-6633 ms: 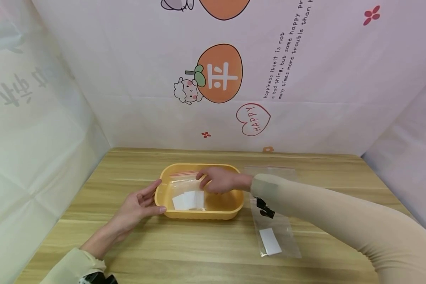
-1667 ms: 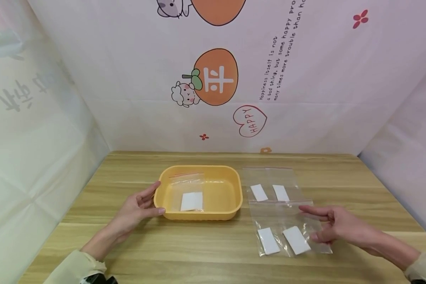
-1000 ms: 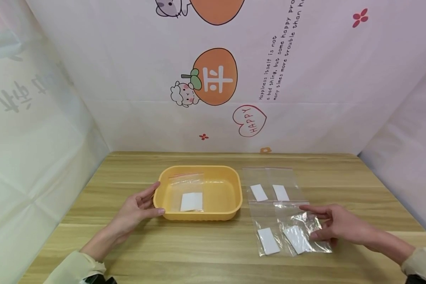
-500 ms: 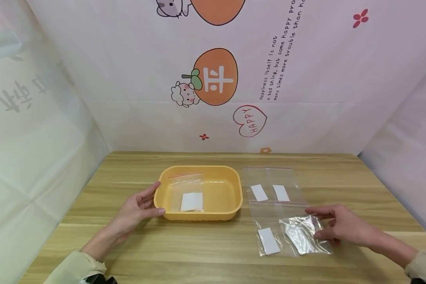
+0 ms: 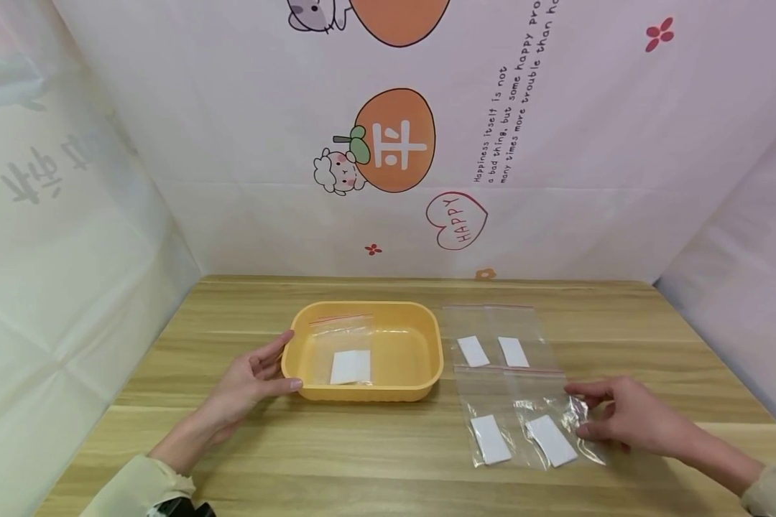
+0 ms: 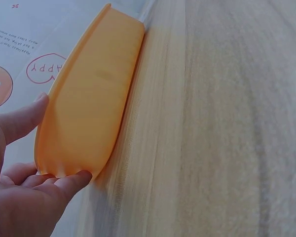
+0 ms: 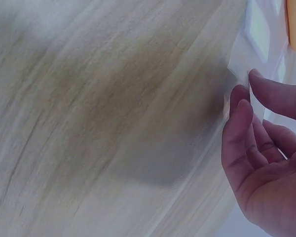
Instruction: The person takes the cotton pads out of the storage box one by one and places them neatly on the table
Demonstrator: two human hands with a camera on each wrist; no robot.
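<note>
Clear plastic zip bag with a white rectangular piece inside: front right of a two-by-two cluster on the wood-grain table, right of the tray. Right hand pinches its right edge, thumb and fingertips clamped on the film. Left hand clamped on the left end of the yellow rounded rectangular plastic tray. Bagged white piece sits in the tray's left half; stacked or single, can't tell. Other three bags each hold a white piece, flat, red zip strips at far edges.
</note>
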